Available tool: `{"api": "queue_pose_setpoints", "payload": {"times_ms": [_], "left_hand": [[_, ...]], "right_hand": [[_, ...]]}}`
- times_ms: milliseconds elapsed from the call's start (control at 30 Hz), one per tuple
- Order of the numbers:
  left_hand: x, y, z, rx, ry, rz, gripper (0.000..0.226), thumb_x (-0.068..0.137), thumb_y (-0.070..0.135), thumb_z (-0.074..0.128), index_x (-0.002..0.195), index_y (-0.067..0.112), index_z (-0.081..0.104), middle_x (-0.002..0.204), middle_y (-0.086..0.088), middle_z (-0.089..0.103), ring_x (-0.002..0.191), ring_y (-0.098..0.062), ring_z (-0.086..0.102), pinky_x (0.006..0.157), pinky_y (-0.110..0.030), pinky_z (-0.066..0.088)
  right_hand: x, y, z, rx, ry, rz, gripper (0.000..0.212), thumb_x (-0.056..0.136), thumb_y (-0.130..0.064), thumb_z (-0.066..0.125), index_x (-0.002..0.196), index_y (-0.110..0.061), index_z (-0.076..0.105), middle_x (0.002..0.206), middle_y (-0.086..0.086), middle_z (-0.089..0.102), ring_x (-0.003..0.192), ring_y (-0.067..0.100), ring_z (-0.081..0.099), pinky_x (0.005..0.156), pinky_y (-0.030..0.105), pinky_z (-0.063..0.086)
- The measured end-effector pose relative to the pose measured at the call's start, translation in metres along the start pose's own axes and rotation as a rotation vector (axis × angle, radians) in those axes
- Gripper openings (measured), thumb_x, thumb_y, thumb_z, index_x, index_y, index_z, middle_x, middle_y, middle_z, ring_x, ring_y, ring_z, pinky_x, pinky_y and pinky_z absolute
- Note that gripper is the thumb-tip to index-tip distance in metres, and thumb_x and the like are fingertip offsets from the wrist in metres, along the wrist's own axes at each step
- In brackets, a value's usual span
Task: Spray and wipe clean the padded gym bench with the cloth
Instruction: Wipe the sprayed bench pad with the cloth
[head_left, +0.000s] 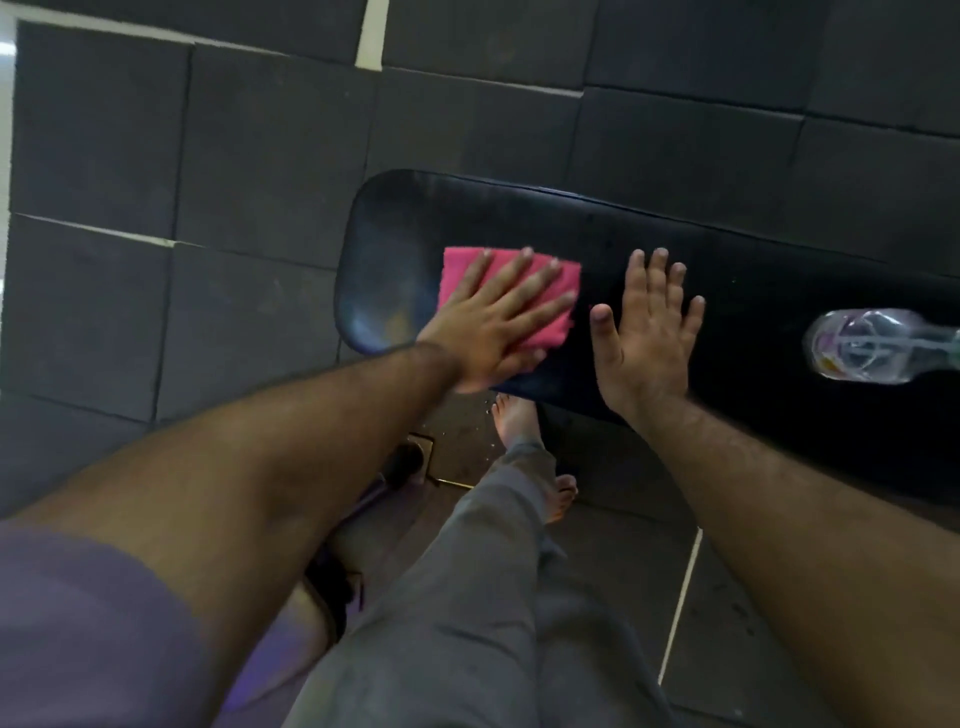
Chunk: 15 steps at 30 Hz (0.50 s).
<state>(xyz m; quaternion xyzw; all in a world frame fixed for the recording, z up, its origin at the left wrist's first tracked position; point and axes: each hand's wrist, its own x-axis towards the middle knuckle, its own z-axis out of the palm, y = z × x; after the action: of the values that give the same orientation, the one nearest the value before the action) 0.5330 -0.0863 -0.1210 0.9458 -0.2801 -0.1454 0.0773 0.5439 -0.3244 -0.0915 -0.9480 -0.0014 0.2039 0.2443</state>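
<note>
The left hand (493, 322) lies flat with fingers straight and spread, pressing the pink cloth (519, 280) onto the bench (753, 291) near its rounded left end. Just right of the cloth, the right hand (647, 332) rests on the pad, palm down with its fingers straight, holding nothing. Further right a clear bottle (872, 345) lies on its side on the pad; whether it has a spray head I cannot tell, as its far end runs out of view.

Risks, as I judge them: the cloth is only pinned by a flat palm, so a fast stroke could let it bunch up or slide off the near edge. The bottle on its side could roll off the pad if the bench is jolted or a wide wipe to the right knocks it. A wet pad could also let the bracing right hand slip.

Count: one cloth, one bench, one bottle, two hands.
</note>
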Motion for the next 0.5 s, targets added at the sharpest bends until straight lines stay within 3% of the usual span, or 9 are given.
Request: {"api": "queue_pose_setpoints", "payload": {"times_ms": [67,100,200,300,400,500], "left_hand": [[-0.036,-0.021,0.002,-0.006,-0.086,0.055,0.075,0.110,0.064,0.023,0.172,0.044,-0.013,0.183,-0.001,-0.010,0.169,-0.032,-0.009,0.133,-0.055,-0.017],[-0.042,-0.031,-0.001,-0.044,-0.103,-0.001,0.073,0.110,0.063,0.021,0.171,0.044,-0.013,0.181,-0.001,-0.011,0.169,-0.032,-0.007,0.134,-0.054,-0.015],[-0.002,-0.030,-0.017,-0.156,-0.035,-0.360,0.072,0.107,0.062,0.018,0.173,0.038,0.005,0.184,-0.004,0.000,0.170,-0.034,0.001,0.135,-0.062,0.000],[0.075,0.009,-0.036,-0.243,0.064,-0.700,0.069,0.110,0.062,0.019,0.175,0.040,0.014,0.186,-0.002,0.002,0.171,-0.031,-0.003,0.134,-0.060,-0.007],[0.128,0.050,-0.040,-0.271,0.055,-0.636,0.066,0.111,0.061,0.020,0.174,0.042,0.017,0.186,0.002,0.000,0.171,-0.030,-0.008,0.132,-0.061,-0.010],[0.113,0.093,-0.022,-0.164,0.004,-0.254,0.069,0.110,0.061,0.020,0.175,0.039,0.018,0.185,0.000,0.005,0.171,-0.030,-0.001,0.133,-0.064,-0.007]], "right_hand": [[-0.020,0.020,0.000,-0.043,0.008,0.069,0.100,0.095,-0.084,0.000,0.172,-0.021,0.003,0.181,0.006,-0.004,0.167,0.026,-0.010,0.132,0.059,-0.009],[-0.031,0.030,0.001,-0.067,0.017,0.102,0.096,0.098,-0.081,0.003,0.172,-0.020,0.001,0.181,0.007,-0.006,0.167,0.027,-0.012,0.132,0.061,-0.008],[-0.059,0.059,0.005,-0.145,0.034,0.168,0.090,0.103,-0.073,0.009,0.172,-0.018,-0.004,0.180,0.009,-0.013,0.166,0.030,-0.015,0.131,0.062,-0.008],[-0.075,0.079,0.008,-0.170,0.040,0.146,0.090,0.103,-0.071,0.009,0.171,-0.015,-0.005,0.180,0.010,-0.014,0.166,0.031,-0.014,0.132,0.060,-0.008],[-0.078,0.090,0.008,-0.073,0.073,0.104,0.090,0.104,-0.070,0.010,0.171,-0.012,-0.002,0.180,0.009,-0.011,0.167,0.027,-0.012,0.133,0.057,-0.007],[-0.079,0.096,0.004,0.072,0.103,0.082,0.096,0.100,-0.077,0.003,0.172,-0.012,0.001,0.181,0.007,-0.008,0.167,0.022,-0.010,0.134,0.050,-0.009]]}}
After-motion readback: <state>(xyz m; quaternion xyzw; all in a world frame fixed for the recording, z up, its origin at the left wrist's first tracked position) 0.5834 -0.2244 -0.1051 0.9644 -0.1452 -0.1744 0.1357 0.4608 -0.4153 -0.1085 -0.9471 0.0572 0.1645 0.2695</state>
